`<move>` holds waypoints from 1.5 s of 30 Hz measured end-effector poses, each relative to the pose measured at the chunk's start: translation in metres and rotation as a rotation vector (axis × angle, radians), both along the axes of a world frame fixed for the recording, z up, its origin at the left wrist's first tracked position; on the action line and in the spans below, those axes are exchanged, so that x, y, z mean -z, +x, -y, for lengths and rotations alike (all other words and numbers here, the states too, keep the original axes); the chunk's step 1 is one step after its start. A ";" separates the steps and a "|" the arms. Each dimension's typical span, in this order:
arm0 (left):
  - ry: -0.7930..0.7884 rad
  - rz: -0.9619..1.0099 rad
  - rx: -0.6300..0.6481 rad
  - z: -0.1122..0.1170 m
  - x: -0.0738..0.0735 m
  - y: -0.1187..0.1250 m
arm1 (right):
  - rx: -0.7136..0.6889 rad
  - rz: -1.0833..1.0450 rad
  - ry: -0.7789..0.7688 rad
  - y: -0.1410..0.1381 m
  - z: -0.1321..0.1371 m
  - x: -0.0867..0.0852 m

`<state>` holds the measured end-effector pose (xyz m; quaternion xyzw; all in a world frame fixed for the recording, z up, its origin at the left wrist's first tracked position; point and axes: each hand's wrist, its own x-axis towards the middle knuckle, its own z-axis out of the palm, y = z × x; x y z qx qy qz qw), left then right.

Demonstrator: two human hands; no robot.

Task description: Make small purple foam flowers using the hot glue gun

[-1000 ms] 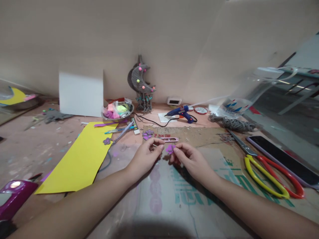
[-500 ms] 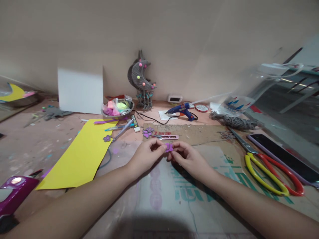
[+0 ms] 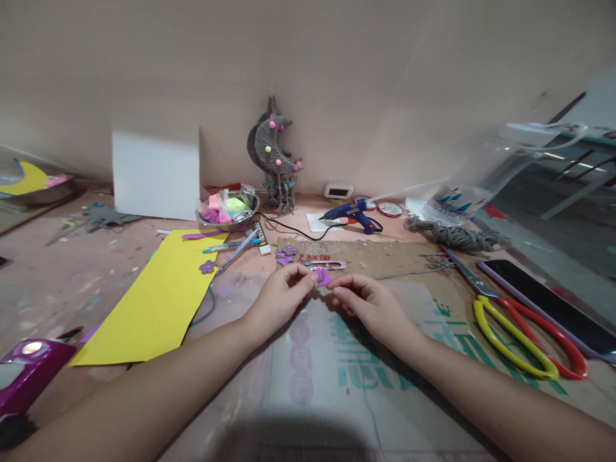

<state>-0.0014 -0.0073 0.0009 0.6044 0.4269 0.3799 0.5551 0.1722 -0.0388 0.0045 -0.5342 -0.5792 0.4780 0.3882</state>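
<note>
Between finger and thumb, my left hand (image 3: 283,292) pinches a small purple cut-out (image 3: 323,278) above the plastic-covered work surface. A thin grey curve shows on its face. My right hand (image 3: 368,305) is at the cut-out's right edge, thumb and forefinger pressed together; what they grip, if anything, is too small to make out. Just behind lie a pink utility knife (image 3: 330,265) and more purple flower cut-outs (image 3: 287,255) on a cardboard strip (image 3: 385,255). Another flower (image 3: 207,267), greyish purple, rests on the yellow sheet (image 3: 149,301).
At right are scissors (image 3: 514,337) with yellow and red handles, a phone (image 3: 548,305) and grey yarn (image 3: 452,234). A blue glue gun (image 3: 353,215), a metal bowl (image 3: 226,224) of coloured clay-like lumps and a grey moon ornament (image 3: 272,151) stand along the wall.
The purple cut-out has shifted slightly up and left and turned, showing more of its face. My right fingers have drawn back from over it to its right edge.
</note>
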 end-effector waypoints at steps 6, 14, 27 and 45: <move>0.037 -0.003 0.007 0.000 0.001 0.000 | 0.001 0.108 0.077 0.001 0.001 -0.003; 0.037 -0.010 -0.002 0.000 0.001 0.000 | 0.017 0.026 0.013 0.000 -0.002 -0.003; 0.063 -0.041 0.027 0.003 -0.001 0.002 | 0.044 -0.088 -0.012 -0.002 -0.001 -0.006; 0.024 0.023 -0.023 0.000 -0.002 0.001 | -0.097 -0.054 0.002 -0.002 0.001 -0.006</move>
